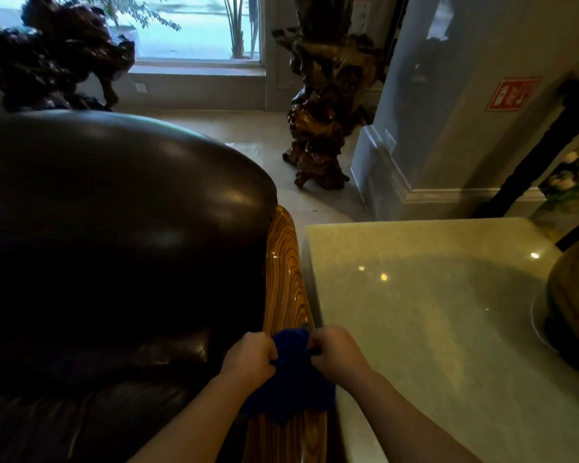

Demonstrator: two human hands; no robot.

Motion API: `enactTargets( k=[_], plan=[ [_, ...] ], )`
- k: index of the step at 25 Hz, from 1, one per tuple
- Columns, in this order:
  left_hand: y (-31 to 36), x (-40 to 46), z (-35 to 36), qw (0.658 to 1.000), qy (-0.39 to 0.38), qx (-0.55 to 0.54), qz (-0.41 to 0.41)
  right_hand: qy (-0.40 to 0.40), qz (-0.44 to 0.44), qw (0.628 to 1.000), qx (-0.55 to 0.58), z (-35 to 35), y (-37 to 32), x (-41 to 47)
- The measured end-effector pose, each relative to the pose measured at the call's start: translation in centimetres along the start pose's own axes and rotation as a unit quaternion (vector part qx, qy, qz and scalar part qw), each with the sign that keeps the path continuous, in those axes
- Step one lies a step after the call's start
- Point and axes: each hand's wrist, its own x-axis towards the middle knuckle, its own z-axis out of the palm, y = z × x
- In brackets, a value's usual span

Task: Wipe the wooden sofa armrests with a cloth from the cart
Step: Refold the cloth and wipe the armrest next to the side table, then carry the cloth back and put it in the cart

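Dim lounge corner, pale glossy floor [318,208], daylight through the window [194,25] far beyond both hands. Up at far left, well past the left hand, a dark gnarled root-wood sculpture [54,55]. Nearer, filling everything left of the left hand, a bulky dark brown leather sofa [114,228], rounded back catching soft highlights. Left hand [249,357] now, curled tight, fingers closed on the left edge of a deep blue cloth [291,372]. Cloth bunched between the two hands, draped over the glossy striped golden-wood armrest [283,275], lower folds spilling across the grain toward the wrists. Armrest running straight away from the knuckles, squeezed between sofa leather and table edge. Right hand [338,354] just across the cloth, likewise clenched, fingertips pinching a gathered fold on the right side. Both forearms bare, reaching in from the bottom. Far ahead of the hands, a second tall twisted root carving [318,128] standing on the floor. Right of the right hand, touching close to the armrest, a pale green polished stone tabletop [432,295] with small light reflections. Beyond it a grey wall [448,95] carrying a red sign [512,93]. At far right, a rounded striped wooden vessel [575,295] resting on the tabletop, only partly visible.
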Motion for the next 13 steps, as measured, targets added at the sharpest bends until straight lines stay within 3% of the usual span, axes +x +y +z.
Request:
enactTargets(
  k=[6, 13],
  plan=[
    [2.8, -4.4, -11.9, 0.995, 0.029, -0.097, -0.003, -0.005, -0.046, 0.999, 0.025, -11.8, -6.3, -2.2],
    [5.7, -14.7, -29.6, 0.984, 0.159, -0.078, 0.017, 0.071, -0.179, 0.981, -0.005, -25.0, -20.3, -7.4]
  ],
)
